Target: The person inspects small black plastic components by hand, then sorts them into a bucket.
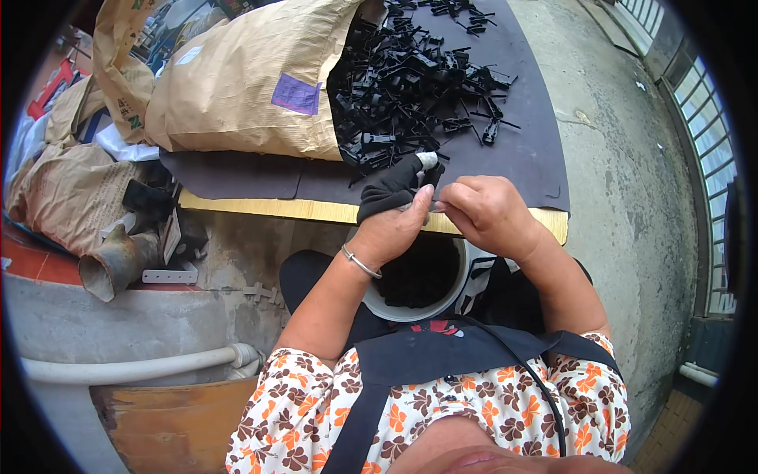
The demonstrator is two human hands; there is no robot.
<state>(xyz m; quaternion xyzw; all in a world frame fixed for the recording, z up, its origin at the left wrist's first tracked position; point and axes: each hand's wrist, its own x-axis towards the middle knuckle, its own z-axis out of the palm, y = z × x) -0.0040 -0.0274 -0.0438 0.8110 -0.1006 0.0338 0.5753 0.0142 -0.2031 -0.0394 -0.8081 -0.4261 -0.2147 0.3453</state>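
Note:
My left hand (392,225), its fingers covered by a black glove with white wrapping on one fingertip, is closed around a small black plastic part (433,174). Bare and pinched, my right hand (491,212) meets it at the part's lower end; whatever its fingertips grip is too small to make out. Both hands are over the table's front edge. Beyond them spreads a heap of black plastic parts (418,79) with thin prongs, spilling from a brown paper sack (245,87). Below my hands stands a white bucket (464,276) with dark contents.
A dark mat (521,103) covers the table, whose yellow edge (316,209) faces me. To the left are a crumpled paper sack (71,197), a rusty metal pipe piece (118,261) and a white pipe (134,367). Concrete floor (624,197) and barred windows (699,118) lie to the right.

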